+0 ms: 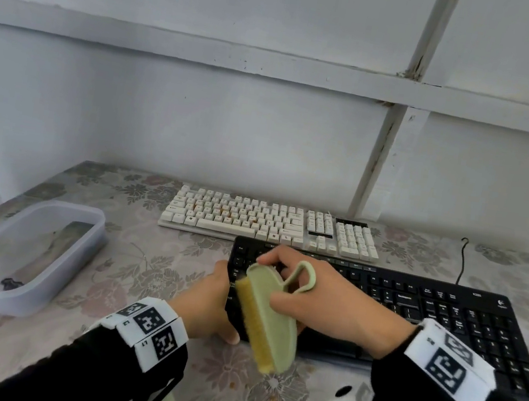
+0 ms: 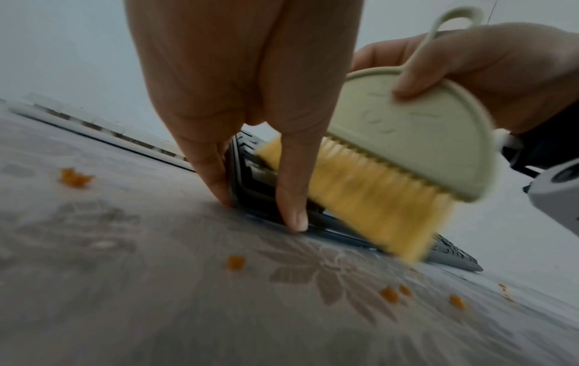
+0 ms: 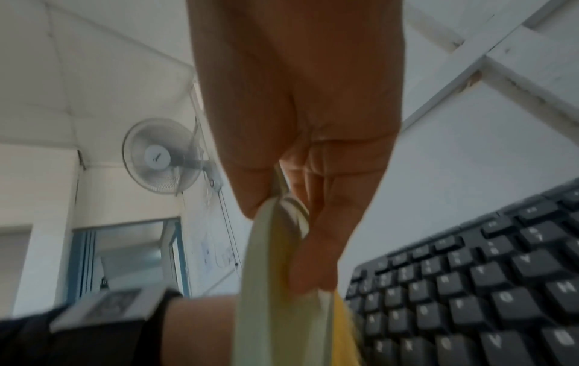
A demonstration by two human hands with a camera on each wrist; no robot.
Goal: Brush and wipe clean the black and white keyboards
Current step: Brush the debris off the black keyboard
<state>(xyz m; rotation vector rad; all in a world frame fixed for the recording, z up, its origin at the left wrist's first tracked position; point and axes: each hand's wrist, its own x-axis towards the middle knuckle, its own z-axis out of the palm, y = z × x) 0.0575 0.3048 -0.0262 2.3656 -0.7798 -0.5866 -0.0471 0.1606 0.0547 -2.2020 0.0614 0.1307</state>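
Pinching a pale green brush between thumb and fingers, the right hand holds it edge-on over the left end of the black keyboard, bristles pointing away from the palm toward the left hand, whose straight fingers press against that end of the board. Beyond the grip lies the white keyboard, with orange specks among its keys; well off past the left hand sits a clear tub with something dark in it. From the left wrist, the brush reads blurred, its yellow bristles touching the keyboard edge just beside the bracing fingers, and orange crumbs dot the cloth nearby. From the right wrist, the fingers clamp the brush beside the keys. Likely risks: bristles may flick crumbs onto the left hand or farther across the cloth, and a hard stroke may shift the board if the brace slips. That left hand also stands in the sweep's path.
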